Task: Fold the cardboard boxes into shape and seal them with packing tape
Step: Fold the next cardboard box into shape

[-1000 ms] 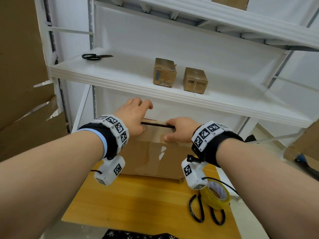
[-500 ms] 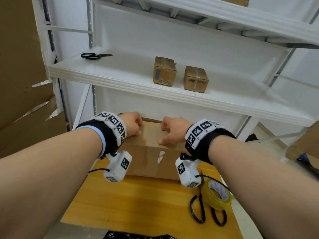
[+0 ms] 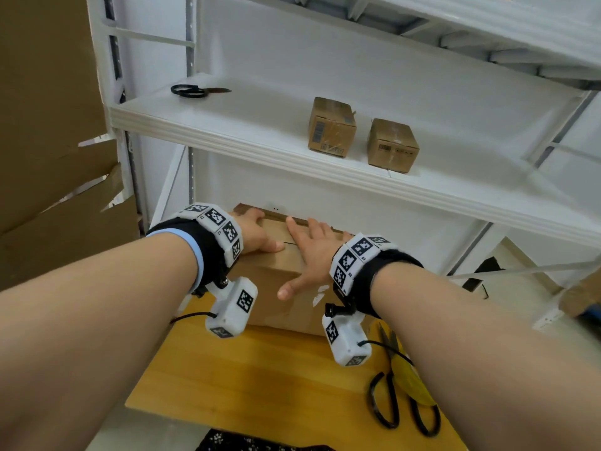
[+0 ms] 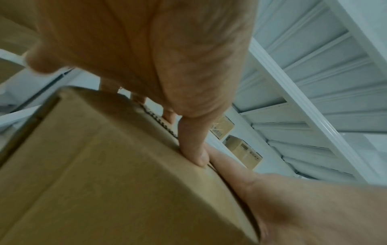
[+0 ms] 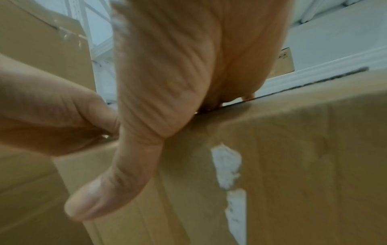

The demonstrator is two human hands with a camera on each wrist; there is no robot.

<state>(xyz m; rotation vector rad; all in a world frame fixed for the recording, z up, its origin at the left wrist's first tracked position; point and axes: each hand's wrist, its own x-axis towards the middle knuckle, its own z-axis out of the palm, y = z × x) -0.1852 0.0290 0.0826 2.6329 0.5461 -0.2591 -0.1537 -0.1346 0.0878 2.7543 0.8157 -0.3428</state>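
Note:
A brown cardboard box [image 3: 292,317] stands on the wooden table [image 3: 260,379], tucked under the white shelf. Its top flaps lie folded down, with a thin seam between my hands. My left hand [image 3: 257,232] presses flat on the left part of the top; in the left wrist view its thumb [image 4: 192,145] pushes on the box [image 4: 104,165] at the top edge. My right hand [image 3: 309,252] lies flat on the right part of the top, and its thumb [image 5: 108,190] reaches down the front face of the box [image 5: 293,149]. Neither hand grips anything.
A yellow tape roll [image 3: 409,379] and black-handled scissors [image 3: 400,405] lie on the table at the right, partly under my right forearm. The shelf [image 3: 292,164] above carries two small sealed boxes [image 3: 331,126] and another pair of scissors [image 3: 195,91]. Flat cardboard sheets [image 3: 48,157] lean at the left.
The top flaps, standing apart with a dark gap a second ago, now lie shut. Both hands have gone from curling over the flap edges to pressing flat on the top.

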